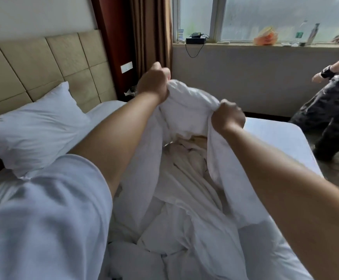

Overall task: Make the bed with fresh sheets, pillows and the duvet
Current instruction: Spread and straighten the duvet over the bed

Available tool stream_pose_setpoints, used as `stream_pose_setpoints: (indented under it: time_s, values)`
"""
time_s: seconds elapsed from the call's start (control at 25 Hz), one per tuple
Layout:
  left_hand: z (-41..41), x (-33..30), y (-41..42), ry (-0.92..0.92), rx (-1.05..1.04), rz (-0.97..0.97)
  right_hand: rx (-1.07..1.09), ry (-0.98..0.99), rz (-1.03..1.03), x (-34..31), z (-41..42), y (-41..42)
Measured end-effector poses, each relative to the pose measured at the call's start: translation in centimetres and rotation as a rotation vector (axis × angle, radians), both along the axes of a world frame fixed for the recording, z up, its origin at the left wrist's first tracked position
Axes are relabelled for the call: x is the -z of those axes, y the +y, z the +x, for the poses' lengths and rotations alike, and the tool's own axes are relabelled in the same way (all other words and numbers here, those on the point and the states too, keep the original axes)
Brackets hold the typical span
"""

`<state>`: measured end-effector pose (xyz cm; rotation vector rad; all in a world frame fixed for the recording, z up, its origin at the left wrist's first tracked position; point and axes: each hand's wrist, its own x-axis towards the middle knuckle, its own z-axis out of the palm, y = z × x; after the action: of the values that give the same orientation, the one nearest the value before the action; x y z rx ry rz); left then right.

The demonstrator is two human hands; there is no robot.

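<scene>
I'm at the duvet step. My left hand and right hand each have a fisted grip bunching the white duvet at mid-frame, lifted above the bed; the rest trails in a heap toward the lower centre. One pillow lies at the left by the headboard. Next, I judge, calls for finding its corners and spreading it flat across the mattress.

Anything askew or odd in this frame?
The duvet lies bunched down the middle of the bed, with both hands, left and right, gripping its raised end. The pillow sits tilted against the headboard. No spill or damage shows.
</scene>
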<state>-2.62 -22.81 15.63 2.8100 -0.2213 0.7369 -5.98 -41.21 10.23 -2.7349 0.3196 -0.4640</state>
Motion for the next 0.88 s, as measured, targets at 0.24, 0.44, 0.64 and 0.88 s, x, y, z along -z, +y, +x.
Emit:
stream_pose_setpoints:
  time_s: [0.24, 0.44, 0.64, 0.88]
  values:
    - [-0.5, 15.6, 2.5, 0.628, -0.314, -0.07, -0.283, 0.662, -0.292, 10.9, 1.0, 1.3]
    - [0.3, 18.2, 5.2, 1.281, -0.514, -0.338, -0.557, 0.595, -0.217, 13.5, 3.2, 6.2]
    - [4.2, 16.8, 4.7, 0.767, -0.537, -0.595, -0.677, 0.499, -0.046, 14.7, 6.2, 9.9]
    - [8.6, 13.5, -2.2, 0.397, -0.191, -0.709, -0.325, 0.432, 0.548, 13.2, 9.9, 5.9]
